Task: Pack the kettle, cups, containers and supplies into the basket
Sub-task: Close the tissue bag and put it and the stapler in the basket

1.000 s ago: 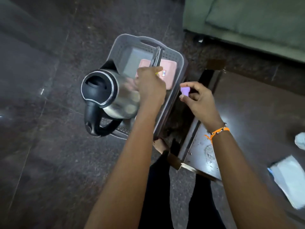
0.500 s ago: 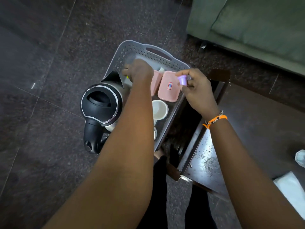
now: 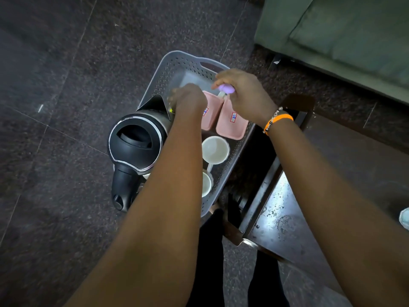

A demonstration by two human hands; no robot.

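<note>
A grey perforated basket (image 3: 177, 63) stands on the dark floor. A steel kettle (image 3: 135, 145) with a black lid and handle fills its left side. Two pink containers (image 3: 232, 122) stand on edge at the back, and two white cups (image 3: 215, 149) sit in front of them. My left hand (image 3: 188, 99) reaches down between the kettle and the containers; what its fingers hold is hidden, with only a speck of yellow showing. My right hand (image 3: 241, 94) pinches a small purple object (image 3: 225, 88) over the back of the basket, above the containers.
A dark wooden table (image 3: 309, 207) stands right of the basket, with white paper (image 3: 405, 218) at its right edge. A green sofa (image 3: 343, 34) fills the upper right. My legs are below the basket.
My left hand went from gripping tongs above the basket to reaching low beside the kettle. My right hand carried the purple object from beside the basket to over its back part.
</note>
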